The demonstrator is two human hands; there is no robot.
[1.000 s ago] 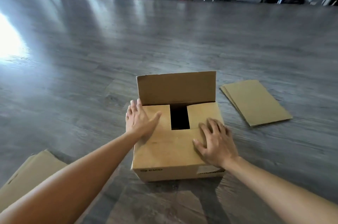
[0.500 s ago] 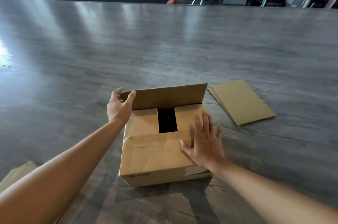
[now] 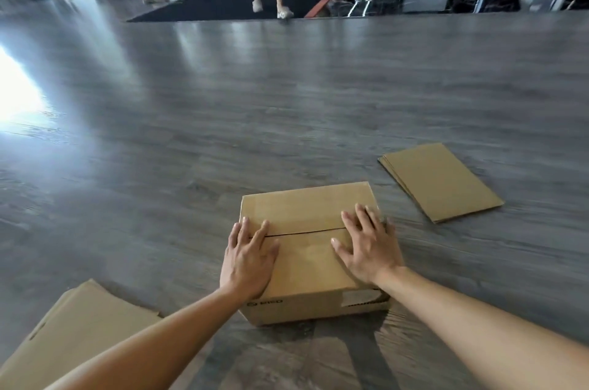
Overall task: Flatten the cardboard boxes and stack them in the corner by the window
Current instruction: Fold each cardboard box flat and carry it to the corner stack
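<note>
Cardboard box (image 3: 306,265), flaps closed, stands on the grey floor (image 3: 287,103). Left hand (image 3: 247,257) and right hand (image 3: 366,248) press flat on its top, fingers extended. Flattened cardboard stack (image 3: 441,181) lies near its right; another flattened piece (image 3: 79,326) at the floor's near-left.

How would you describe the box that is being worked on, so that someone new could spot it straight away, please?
Start from the grey wood-look floor and look near the bottom middle, just ahead of the person's arms. There stands the cardboard box, with the left hand and the right hand flat on its closed top flaps. Unlike the flattened cardboard to the right and at the lower left, it still stands full-height.
</note>
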